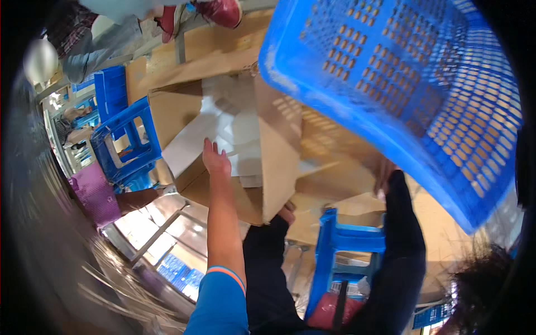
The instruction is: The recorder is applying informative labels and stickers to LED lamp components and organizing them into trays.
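The left hand (pixel 216 161) is empty, its fingers loosely spread over the mouth of an open brown cardboard box (pixel 279 151); I can't tell whether the fingertips touch the pale, sheet-like material (pixel 245 137) inside. The right hand is out of sight, so I can't tell how it is set. Beyond the box, up and to the right, a large blue slotted plastic crate (pixel 363 133) looms tilted, its support hidden from me. Should that crate swing left, its rim could catch the box's upright wall and buckle it or tip the box; a poor grip would cause that. A hurried push of the fingers could crease the sheets.

The left forearm reaches almost straight forward from a blue short sleeve with orange trim (pixel 220 301), the hand well apart from the crate.
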{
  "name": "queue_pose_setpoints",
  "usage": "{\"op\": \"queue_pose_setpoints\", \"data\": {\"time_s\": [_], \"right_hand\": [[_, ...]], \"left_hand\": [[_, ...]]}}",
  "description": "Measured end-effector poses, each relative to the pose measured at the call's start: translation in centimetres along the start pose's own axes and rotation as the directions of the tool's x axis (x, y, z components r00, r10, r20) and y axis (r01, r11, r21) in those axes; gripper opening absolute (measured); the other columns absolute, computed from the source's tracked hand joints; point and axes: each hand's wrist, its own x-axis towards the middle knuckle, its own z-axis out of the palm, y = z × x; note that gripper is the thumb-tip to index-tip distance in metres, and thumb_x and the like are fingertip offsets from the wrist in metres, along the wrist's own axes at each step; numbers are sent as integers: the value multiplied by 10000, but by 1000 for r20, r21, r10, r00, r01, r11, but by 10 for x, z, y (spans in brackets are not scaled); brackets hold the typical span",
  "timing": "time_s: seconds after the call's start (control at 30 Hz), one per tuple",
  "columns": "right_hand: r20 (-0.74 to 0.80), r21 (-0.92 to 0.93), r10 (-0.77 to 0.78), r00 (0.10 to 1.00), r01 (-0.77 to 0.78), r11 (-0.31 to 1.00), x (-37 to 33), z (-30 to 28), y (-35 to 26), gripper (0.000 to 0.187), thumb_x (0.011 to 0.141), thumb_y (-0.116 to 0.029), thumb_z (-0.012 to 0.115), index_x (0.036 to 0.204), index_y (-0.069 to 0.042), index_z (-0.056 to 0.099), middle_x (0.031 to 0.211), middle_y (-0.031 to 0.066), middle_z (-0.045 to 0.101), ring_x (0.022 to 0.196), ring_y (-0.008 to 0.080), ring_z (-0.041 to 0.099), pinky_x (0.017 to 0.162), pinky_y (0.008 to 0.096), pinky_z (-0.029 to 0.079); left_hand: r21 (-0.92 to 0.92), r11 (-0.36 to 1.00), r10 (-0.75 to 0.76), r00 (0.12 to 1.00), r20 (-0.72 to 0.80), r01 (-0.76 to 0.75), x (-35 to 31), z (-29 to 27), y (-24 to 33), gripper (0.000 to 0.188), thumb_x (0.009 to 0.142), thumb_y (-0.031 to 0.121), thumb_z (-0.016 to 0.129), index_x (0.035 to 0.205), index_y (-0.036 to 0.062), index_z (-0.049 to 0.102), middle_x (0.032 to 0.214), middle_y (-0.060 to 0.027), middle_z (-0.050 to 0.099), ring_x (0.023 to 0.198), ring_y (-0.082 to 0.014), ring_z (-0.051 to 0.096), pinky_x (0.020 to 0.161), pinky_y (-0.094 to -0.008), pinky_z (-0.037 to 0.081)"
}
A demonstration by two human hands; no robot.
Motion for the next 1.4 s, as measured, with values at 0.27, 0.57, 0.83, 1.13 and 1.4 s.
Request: {"op": "queue_pose_setpoints", "data": {"time_s": [0.27,0.57,0.83,1.13,1.4], "right_hand": [[-199,448,-66,978,150,882,-35,-68,-53,232,856,-172,538,1042,-42,588,880,-4,588,669,46,458,542,180,330],[-137,409,-767,627,741,533,-212,12,-237,176,728,20,556,866,-59,633,685,57,470,655,164,476,578,272,395],[270,224,-859,436,839,496,-289,160,-310,130,761,-154,499,840,-94,582,805,152,511,711,338,571,644,439,447],[416,286,-811,412,787,546,-277,267,-281,139,750,-85,489,862,-86,571,910,153,501,742,345,551,627,446,452],[414,140,-782,465,817,560,-169,150,-102,212,643,-7,576,853,-28,593,897,147,537,893,338,487,769,394,402]], "left_hand": [[247,957,149,988,26,-151,-267,6,-9,545,817,155,504,1289,-20,296,1319,-166,320,1206,-260,324,990,-347,257],[386,625,513,730,451,-678,-434,-70,29,476,753,152,565,1188,5,441,1055,-156,530,983,-303,477,870,-386,346],[354,590,466,664,585,-726,-501,-163,-46,416,728,131,577,1117,13,491,878,-137,554,812,-290,522,773,-383,402],[387,729,424,817,391,-564,-484,-159,-36,399,732,60,577,1119,7,498,873,-121,518,724,-171,544,634,-272,459],[464,812,176,906,384,-355,-468,-153,-50,390,728,46,567,1105,-30,498,949,-136,506,690,-153,554,616,-243,464]]}}
